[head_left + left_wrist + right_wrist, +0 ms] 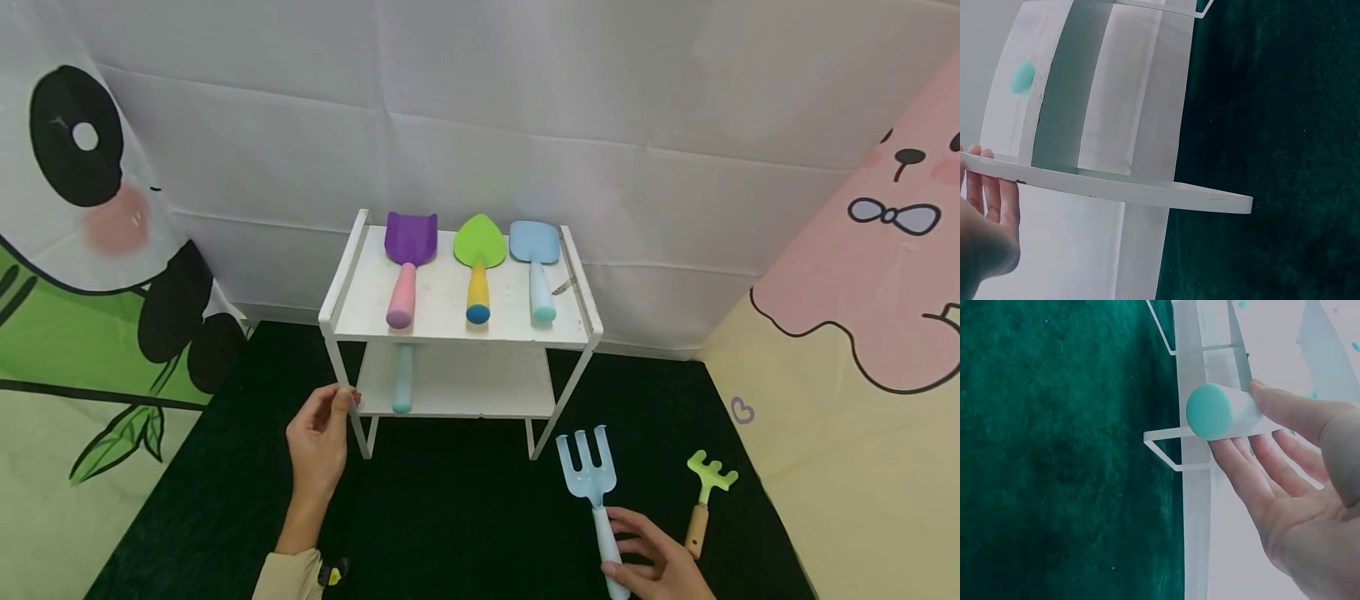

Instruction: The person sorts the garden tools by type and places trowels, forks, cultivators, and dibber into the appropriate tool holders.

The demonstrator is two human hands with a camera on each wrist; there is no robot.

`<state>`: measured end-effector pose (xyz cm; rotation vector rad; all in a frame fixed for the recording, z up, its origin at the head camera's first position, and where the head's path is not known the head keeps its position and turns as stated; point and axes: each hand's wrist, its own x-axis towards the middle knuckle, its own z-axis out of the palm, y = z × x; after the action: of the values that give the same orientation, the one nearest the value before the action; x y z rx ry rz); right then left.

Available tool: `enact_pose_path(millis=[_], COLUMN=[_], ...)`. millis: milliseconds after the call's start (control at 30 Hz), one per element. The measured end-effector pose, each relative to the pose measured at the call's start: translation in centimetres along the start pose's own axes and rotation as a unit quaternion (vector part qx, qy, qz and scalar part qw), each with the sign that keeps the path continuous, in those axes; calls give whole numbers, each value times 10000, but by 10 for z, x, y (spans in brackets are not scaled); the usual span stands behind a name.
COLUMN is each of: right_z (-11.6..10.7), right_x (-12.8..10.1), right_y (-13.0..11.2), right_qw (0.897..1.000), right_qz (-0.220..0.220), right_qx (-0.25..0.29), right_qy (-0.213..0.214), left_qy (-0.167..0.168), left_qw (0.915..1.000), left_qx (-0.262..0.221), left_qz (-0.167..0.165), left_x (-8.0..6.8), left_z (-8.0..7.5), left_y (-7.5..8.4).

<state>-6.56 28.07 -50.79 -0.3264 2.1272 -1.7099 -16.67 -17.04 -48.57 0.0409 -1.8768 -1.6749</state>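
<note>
My right hand (656, 554) holds a light blue garden hand fork (590, 479) by its handle, tines pointing away, in front of a white two-tier shelf (457, 335). The handle's turquoise end (1209, 412) shows between thumb and fingers in the right wrist view. My left hand (321, 442) grips the shelf's left front leg, with fingers (1007, 203) behind the white bar in the left wrist view. On the top tier lie a purple shovel (411, 240) with a pink handle, a green trowel (480, 242) with a yellow handle and a light blue spade (535, 242).
A light blue handle (402, 379) lies on the lower tier, its far part hidden under the top. A small green rake (701, 500) with a wooden handle lies right of my right hand on the dark green floor (450, 517). White cloth (480, 100) hangs behind the shelf.
</note>
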Motion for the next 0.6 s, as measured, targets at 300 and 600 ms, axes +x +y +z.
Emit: enact_pose_path(millis=[300, 600], right_z=[11, 15], right_x=[10, 22], right_y=[-10, -20], right_qw=[9987, 9974], right_qz=[-166, -149], right_qx=[-492, -694], right_qy=[7, -83], left_qy=[-7, 16], left_qw=[9999, 9994], left_qx=[-105, -3], left_qz=[-125, -347], left_x=[2, 1], left_z=[-3, 0], left_y=[-21, -16])
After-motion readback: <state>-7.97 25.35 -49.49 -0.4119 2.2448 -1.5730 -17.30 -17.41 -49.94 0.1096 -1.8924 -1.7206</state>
